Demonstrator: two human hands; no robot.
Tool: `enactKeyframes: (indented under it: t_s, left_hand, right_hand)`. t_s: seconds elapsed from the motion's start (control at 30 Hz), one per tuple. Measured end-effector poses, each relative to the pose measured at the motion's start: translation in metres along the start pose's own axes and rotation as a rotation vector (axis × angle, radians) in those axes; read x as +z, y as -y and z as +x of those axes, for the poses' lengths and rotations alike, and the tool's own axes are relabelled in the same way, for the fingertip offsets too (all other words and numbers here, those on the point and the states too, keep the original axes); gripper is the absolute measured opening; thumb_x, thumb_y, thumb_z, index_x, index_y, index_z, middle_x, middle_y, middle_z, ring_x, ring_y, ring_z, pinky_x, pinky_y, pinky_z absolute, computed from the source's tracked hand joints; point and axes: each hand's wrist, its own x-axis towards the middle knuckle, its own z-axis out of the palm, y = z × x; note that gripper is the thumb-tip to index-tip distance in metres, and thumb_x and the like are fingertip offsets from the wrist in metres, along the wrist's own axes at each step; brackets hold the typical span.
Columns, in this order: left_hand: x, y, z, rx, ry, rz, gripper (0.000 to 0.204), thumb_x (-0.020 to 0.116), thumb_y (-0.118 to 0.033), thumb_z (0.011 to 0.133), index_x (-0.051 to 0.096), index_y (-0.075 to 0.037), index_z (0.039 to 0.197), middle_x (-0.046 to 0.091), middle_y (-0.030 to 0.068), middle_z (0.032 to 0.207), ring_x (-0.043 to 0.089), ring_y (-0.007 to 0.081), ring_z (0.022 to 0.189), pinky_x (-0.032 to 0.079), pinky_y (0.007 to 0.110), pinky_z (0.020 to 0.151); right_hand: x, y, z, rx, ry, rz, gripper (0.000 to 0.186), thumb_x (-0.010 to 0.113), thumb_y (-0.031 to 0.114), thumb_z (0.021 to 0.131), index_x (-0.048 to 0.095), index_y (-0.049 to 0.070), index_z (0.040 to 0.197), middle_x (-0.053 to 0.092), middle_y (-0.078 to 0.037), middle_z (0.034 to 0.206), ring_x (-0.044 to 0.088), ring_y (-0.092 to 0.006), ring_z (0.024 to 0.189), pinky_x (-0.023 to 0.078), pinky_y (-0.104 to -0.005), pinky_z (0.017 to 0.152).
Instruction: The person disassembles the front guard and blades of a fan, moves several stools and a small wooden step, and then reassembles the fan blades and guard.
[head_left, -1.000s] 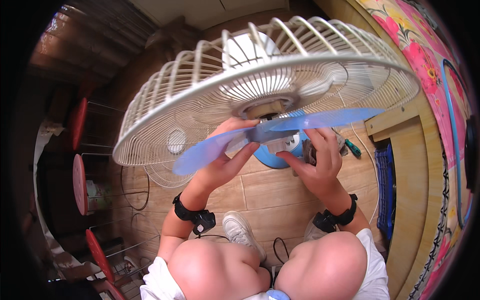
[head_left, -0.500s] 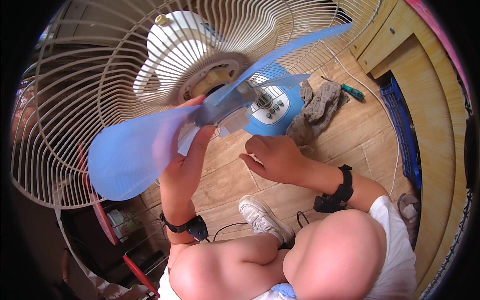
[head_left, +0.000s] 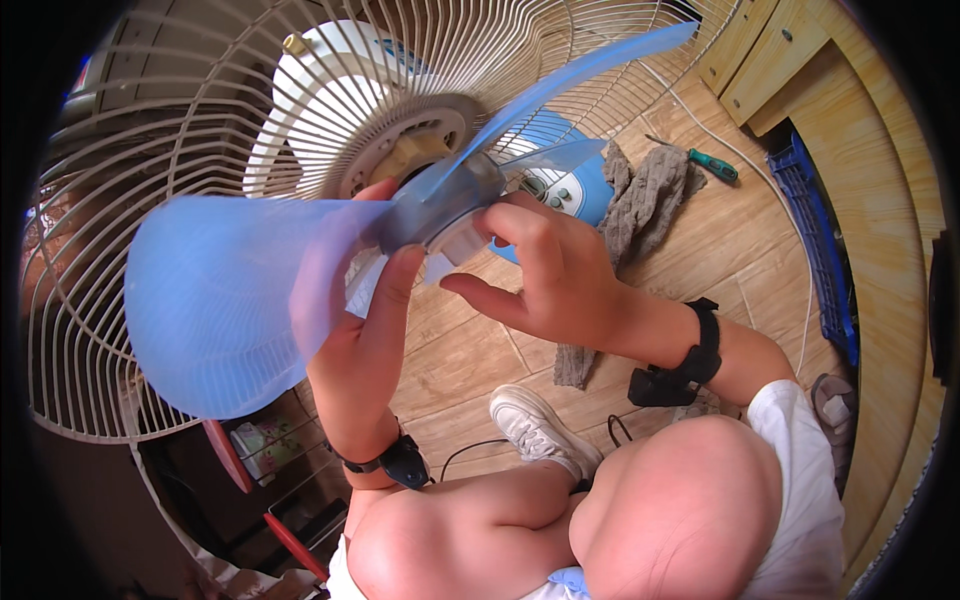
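A translucent blue fan blade with a grey hub stands in front of the fan's rear wire grille. My left hand is closed on the blade at its hub, with the thumb in front and the other fingers partly hidden behind the plastic. At the front of the hub, my right hand has its bent forefinger against the edge, while its thumb stays apart below. Behind the grille sits the white motor housing. The fan's blue base rests on the floor, partly covered by the blade and my right hand.
On the wood-look floor lie a grey cloth and a green-handled screwdriver. A blue plastic crate stands by the wooden cabinet at the right, with a pale cord running alongside. My white shoe is below my hands.
My right hand has risen to the hub and now touches its front edge. The blade in my left hand has turned a little and shifted left, and the grille has moved slightly too.
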Motion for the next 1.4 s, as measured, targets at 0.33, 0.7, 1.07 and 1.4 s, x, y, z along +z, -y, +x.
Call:
enactKeyframes:
  t_s: [0.33, 0.7, 1.07, 1.4]
  left_hand:
    - [0.01, -0.004, 0.006, -0.052, -0.017, -0.11, 0.033, 0.064, 0.003, 0.081, 0.055, 0.004, 0.112, 0.061, 0.0118, 0.112, 0.058, 0.016, 0.094, 0.046, 0.028, 0.084]
    - [0.067, -0.004, 0.017, -0.014, -0.087, -0.372, 0.032, 0.051, 0.0, 0.091, 0.045, 0.005, 0.122, 0.053, 0.01, 0.116, 0.053, 0.0155, 0.101, 0.043, 0.027, 0.087]
    - [0.073, 0.0, 0.009, -0.026, -0.136, -0.315, 0.032, 0.05, -0.002, 0.093, 0.043, 0.005, 0.123, 0.052, 0.0098, 0.117, 0.05, 0.0155, 0.105, 0.041, 0.028, 0.091]
    - [0.075, 0.002, 0.004, -0.026, -0.17, -0.328, 0.035, 0.05, -0.004, 0.093, 0.04, 0.006, 0.125, 0.049, 0.0121, 0.125, 0.05, 0.0163, 0.107, 0.04, 0.029, 0.092]
  right_hand:
    - [0.01, -0.012, 0.01, -0.12, -0.133, -0.125, 0.042, 0.073, 0.018, 0.073, 0.041, 0.004, 0.097, 0.053, -0.011, 0.074, 0.055, -0.0266, 0.051, 0.044, -0.0335, 0.041]
    - [-0.028, -0.052, 0.032, -0.153, -0.138, -0.215, 0.045, 0.075, 0.01, 0.071, 0.041, 0.004, 0.1, 0.059, -0.012, 0.082, 0.06, -0.0289, 0.059, 0.047, -0.0344, 0.047]
    - [-0.009, -0.048, 0.025, -0.066, -0.348, 0.056, 0.04, 0.074, 0.008, 0.073, 0.042, 0.001, 0.096, 0.057, -0.01, 0.068, 0.06, -0.0238, 0.056, 0.044, -0.03, 0.045]
    - [-0.016, -0.029, 0.029, 0.333, -0.196, -0.017, 0.043, 0.067, 0.039, 0.08, 0.043, 0.003, 0.081, 0.053, -0.007, 0.057, 0.055, -0.0204, 0.045, 0.041, -0.0299, 0.04]
